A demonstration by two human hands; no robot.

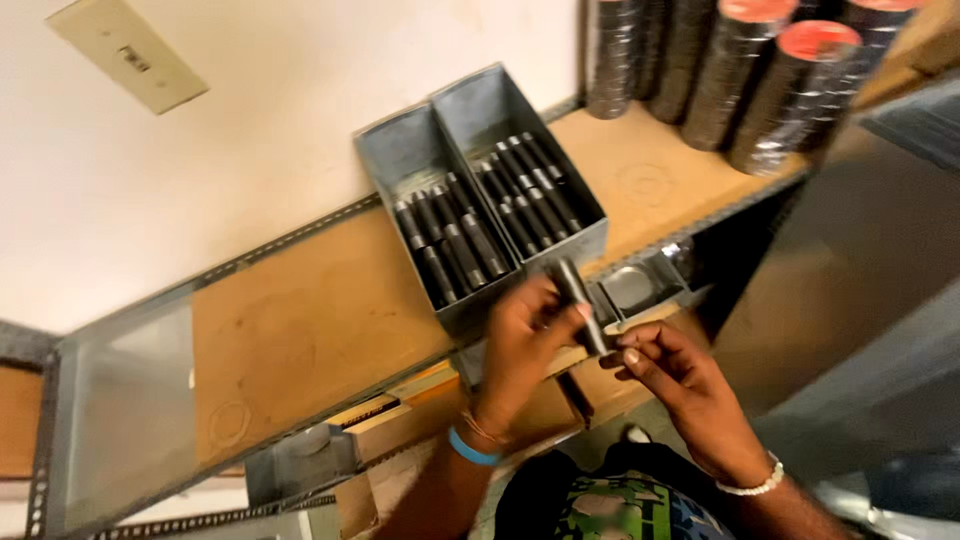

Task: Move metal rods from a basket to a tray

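One short dark threaded steel pipe nipple (580, 305) is pinched between the left hand (520, 350) and right hand (680, 380), at five o'clock of two grey metal bins (480, 120) already holding many like it.

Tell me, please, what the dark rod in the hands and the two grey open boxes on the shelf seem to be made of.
Dark cylindrical rod, held by both hands: probably metal with a dull blackened finish; motion blur leaves this uncertain. Two grey rectangular boxes: likely sheet metal, with thin folded walls and a matte grey sheen.
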